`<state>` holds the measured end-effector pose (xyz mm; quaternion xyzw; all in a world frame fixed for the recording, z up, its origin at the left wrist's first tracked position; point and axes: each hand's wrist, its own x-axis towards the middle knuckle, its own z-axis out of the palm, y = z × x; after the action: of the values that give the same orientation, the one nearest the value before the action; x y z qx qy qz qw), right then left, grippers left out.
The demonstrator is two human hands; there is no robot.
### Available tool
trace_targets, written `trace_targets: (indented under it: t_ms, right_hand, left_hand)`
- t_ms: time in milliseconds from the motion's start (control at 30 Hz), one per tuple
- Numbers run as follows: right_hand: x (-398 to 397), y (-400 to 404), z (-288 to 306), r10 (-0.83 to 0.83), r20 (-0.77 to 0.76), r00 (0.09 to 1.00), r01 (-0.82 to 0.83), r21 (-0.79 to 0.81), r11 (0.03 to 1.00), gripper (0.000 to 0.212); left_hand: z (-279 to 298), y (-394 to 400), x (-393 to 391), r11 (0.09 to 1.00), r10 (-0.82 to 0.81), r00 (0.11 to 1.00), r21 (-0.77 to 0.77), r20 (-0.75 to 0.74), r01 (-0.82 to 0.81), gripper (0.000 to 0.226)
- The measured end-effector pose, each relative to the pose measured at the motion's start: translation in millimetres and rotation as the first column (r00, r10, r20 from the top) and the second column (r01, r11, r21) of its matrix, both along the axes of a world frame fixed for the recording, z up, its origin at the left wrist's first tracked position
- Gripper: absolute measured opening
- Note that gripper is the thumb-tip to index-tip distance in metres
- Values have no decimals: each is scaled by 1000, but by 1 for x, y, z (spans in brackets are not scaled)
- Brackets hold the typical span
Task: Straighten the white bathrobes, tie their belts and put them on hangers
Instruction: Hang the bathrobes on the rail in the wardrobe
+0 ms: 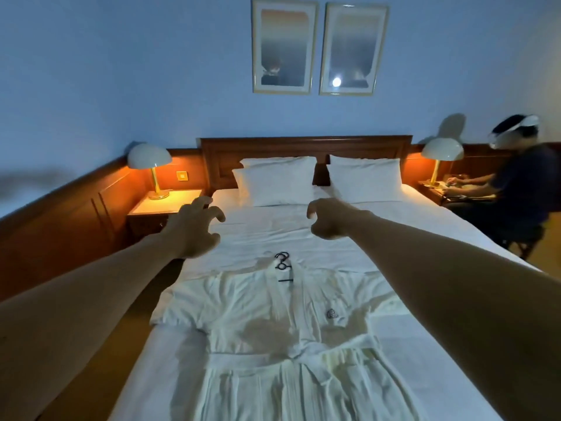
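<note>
- The bathrobe (273,317) lies face up on the bed (425,238), its collar towards the pillows (318,180), its front closed and its belt (291,357) already drawn across the waist with a knot near the middle; whether a second robe lies beneath it I cannot tell.
- At the collar, dark hanger hooks (282,261) stick out onto the sheet; more than one hook seems to be stacked there, and a dark bar shows just inside the neckline; so the robe appears to be on its hanger, and the straightening and tying look done.
- I judge the step in hand to be the last one for this garment: taking it up by the hanger; the next move calls for both hands to come down to the collar, one to take the hooks, the other to support the shoulders so the front and the knot do not slip as the cloth lifts off the bed.
- The left hand (194,229) reaches forward over the bed, above and beyond the hooks, palm down, fingers spread and hooked like a claw, holding nothing.
- The right hand (331,220) reaches out level with it, well apart from it, fingers bent downward and thumb out, also holding nothing.
- Both forearms are stretched nearly straight from the lower corners; neither hand touches robe, hanger or sheet.
</note>
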<state>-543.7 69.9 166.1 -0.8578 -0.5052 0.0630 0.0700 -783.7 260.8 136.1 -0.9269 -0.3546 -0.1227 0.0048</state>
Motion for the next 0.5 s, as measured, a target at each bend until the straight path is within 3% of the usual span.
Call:
trace_targets:
  t_ms: [300,500]
  right_hand:
    - [90,86,-121,-75,-120,990,60,-125,990,45]
    - [161,142,-223,-111,-188,976,75,-189,979,48]
  left_hand:
    - [-127,96,106,968,-113,971,-245,-211,59,37]
    - [-220,154,187,911,-163,956,-410,-245,50,38]
